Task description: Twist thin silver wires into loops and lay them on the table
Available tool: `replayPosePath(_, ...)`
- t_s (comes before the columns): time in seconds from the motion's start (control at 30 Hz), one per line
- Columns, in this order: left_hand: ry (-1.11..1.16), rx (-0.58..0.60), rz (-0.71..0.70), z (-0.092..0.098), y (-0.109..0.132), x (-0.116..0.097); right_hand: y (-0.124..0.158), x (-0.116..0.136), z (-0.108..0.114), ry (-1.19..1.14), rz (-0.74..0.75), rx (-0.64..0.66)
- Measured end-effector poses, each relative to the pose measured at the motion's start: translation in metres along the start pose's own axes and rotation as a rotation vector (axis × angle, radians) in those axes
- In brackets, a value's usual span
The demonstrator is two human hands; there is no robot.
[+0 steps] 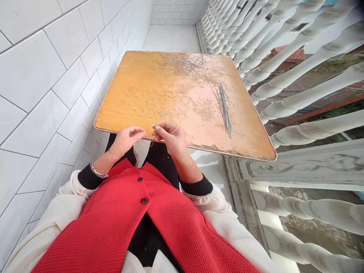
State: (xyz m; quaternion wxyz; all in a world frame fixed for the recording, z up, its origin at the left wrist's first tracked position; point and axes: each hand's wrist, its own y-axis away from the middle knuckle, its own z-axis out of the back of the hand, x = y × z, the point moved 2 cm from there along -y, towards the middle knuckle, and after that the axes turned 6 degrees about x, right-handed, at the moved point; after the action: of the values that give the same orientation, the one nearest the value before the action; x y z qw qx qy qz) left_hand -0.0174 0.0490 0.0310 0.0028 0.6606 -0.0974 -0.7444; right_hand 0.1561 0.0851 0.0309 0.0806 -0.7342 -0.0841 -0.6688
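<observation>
Near the table's front edge, my left hand (126, 139) and my right hand (173, 139) face each other, fingertips pinched. Between them hangs a thin wire ring (147, 145), and both hands appear closed on it. Just beyond the hands, several thin wire rings (142, 104) lie flat on the wooden table (122, 79). A small heap of tiny metallic bits (163, 113) sits among the rings. To the right lies a bundle of straight grey wires (224, 110).
A tangled pile of wire (190, 62) covers part of the table's far side, with some ends sticking past the edge. A white tiled wall (57, 76) runs along the left. White balusters (301, 91) stand close on the right.
</observation>
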Motion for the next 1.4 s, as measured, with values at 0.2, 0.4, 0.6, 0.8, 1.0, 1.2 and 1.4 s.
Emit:
replayPosePath(0.2,0.003,0.091,-0.001,-0.014,-0.023,-0.004,-0.009,0.002,0.010,0.039,-0.030,0.026)
replayPosePath(0.4,0.165,0.148,0.037,-0.034,-0.050,-0.010,-0.019,-0.007,0.035,0.019,-0.001,-0.072)
replayPosePath(0.6,0.214,0.196,0.023,-0.040,-0.069,-0.008,-0.016,-0.015,0.047,-0.039,-0.063,-0.068)
replayPosePath(0.8,0.170,0.274,0.027,-0.042,-0.075,0.000,-0.025,-0.017,0.047,-0.190,-0.109,-0.054)
replayPosePath(1.0,0.153,0.253,0.045,-0.042,-0.073,0.000,-0.023,-0.020,0.042,-0.172,-0.096,-0.090)
replayPosePath(1.2,0.071,0.240,0.010,-0.040,-0.068,-0.004,-0.021,-0.020,0.042,-0.053,-0.065,-0.088)
replayPosePath(1.4,0.070,0.198,0.011,-0.042,-0.066,-0.001,-0.021,-0.014,0.045,0.318,0.068,-0.069)
